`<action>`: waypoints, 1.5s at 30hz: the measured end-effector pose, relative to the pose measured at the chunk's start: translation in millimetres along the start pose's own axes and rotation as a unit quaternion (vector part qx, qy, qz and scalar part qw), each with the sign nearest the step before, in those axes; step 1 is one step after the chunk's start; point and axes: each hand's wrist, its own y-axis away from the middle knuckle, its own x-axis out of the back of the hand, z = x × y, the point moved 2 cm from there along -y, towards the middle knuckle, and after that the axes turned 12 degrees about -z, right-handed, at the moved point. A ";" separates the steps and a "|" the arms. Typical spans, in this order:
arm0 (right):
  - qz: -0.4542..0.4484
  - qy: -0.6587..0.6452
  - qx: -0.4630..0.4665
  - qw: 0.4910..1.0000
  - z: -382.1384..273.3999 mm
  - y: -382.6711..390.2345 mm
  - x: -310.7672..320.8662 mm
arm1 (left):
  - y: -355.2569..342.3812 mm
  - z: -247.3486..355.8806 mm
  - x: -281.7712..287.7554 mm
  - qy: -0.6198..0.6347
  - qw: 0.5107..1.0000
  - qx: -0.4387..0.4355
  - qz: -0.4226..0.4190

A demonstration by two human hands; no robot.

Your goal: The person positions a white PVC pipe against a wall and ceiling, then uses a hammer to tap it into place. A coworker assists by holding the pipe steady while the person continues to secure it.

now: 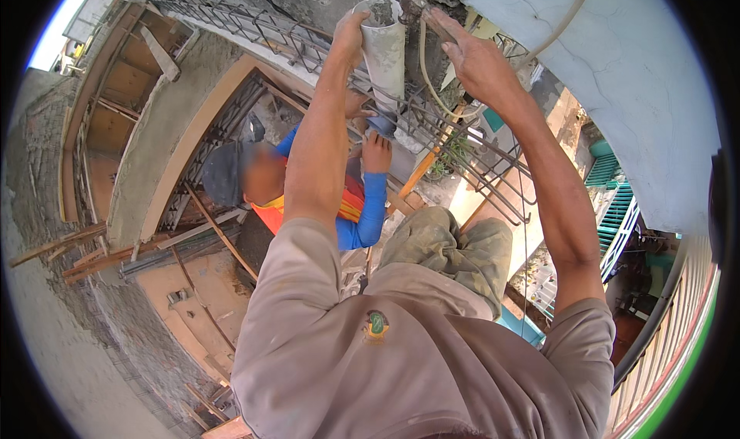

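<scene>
My left hand [350,37] is closed round the upper rim of a grey-white plastic pipe [384,61] smeared with cement. The pipe stands nearly upright, its open end toward me. Just right of that end, my right hand [476,57] is closed on the handle of what looks like a hammer [416,1]; its metal head is partly unclear against the rough wall. At the pipe's lower end sits a blue-grey fitting [381,124]. A co-worker's hand [376,152] is at this fitting, and their other hand [356,104] is beside the pipe.
The co-worker [266,178], in a dark cap and orange vest, is below on my left. Bent rebar [482,161] juts out beside the pipe. A pale hose [422,61] hangs near my right hand. A light-blue wall [617,92] rises at right; wooden formwork [185,146] lies left.
</scene>
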 end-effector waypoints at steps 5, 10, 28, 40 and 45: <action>0.052 -0.181 -0.042 0.981 6.6 91.0 -20.9 | 3.7 22.4 9.3 -0.185 0.983 0.014 -0.011; -0.098 -0.349 -0.215 0.907 34.5 247.0 -139.8 | -13.9 67.9 -6.2 -0.558 0.825 -0.086 -0.015; -0.069 -0.588 -0.437 0.677 66.7 360.7 -256.2 | -34.1 62.0 -33.3 -0.669 0.743 -0.012 0.004; -0.092 -0.602 -0.431 0.666 68.6 355.9 -255.5 | -30.3 64.3 -36.4 -0.677 0.734 0.032 0.026; -0.124 -0.615 -0.457 0.630 69.3 351.1 -253.4 | -26.5 64.2 -35.7 -0.660 0.750 0.024 0.037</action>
